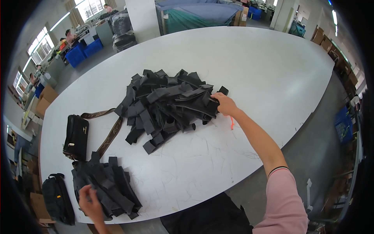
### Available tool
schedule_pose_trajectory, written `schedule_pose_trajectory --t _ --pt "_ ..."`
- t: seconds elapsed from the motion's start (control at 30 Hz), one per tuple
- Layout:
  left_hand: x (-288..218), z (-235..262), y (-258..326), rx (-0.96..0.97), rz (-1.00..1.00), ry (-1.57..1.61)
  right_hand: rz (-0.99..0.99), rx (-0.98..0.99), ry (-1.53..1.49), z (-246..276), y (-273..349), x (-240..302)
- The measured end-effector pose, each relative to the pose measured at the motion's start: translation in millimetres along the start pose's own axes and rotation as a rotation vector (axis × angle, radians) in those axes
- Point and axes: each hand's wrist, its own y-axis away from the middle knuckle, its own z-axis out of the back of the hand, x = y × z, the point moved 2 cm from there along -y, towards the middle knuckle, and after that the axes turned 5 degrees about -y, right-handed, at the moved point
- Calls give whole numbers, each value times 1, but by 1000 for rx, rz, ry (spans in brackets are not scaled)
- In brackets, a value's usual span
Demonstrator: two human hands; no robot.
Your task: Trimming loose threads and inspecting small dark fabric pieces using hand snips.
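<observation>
A large heap of black fabric strips (163, 97) lies loosely tangled in the middle of the white table (272, 70). At its right edge my right hand (225, 104) is closed on a black strip; the fingertips are partly lost among the dark pieces. Close to the near left edge is a smaller, flatter stack of black strips (107, 185), laid more in line. Over the left side of this stack my left hand (90, 201) hovers, slightly blurred, its fingers loosely curled and apart with nothing visible in them. An orange cord (232, 123) lies beside my right wrist.
A black shoulder bag (76, 136) with a patterned brown strap (110, 136) stands left of the heap, the strap reaching to it. A black backpack (58, 199) sits at the table's left edge. Farther off are blue bins (83, 50), a covered stack (198, 15) and people working.
</observation>
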Motion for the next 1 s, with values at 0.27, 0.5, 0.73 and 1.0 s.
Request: schedule_pose_trajectory --t 0.27,0.5,0.73,1.0 --pt "-125 -137 17 632 -407 229 152 366 432 43 29 2" --pt "-185 -181 47 877 -347 503 261 254 433 91 97 18" --pt "-189 -209 76 1221 209 1058 148 450 -508 129 168 88" --pt "-149 -204 128 1164 887 1584 435 477 -408 34 260 149"
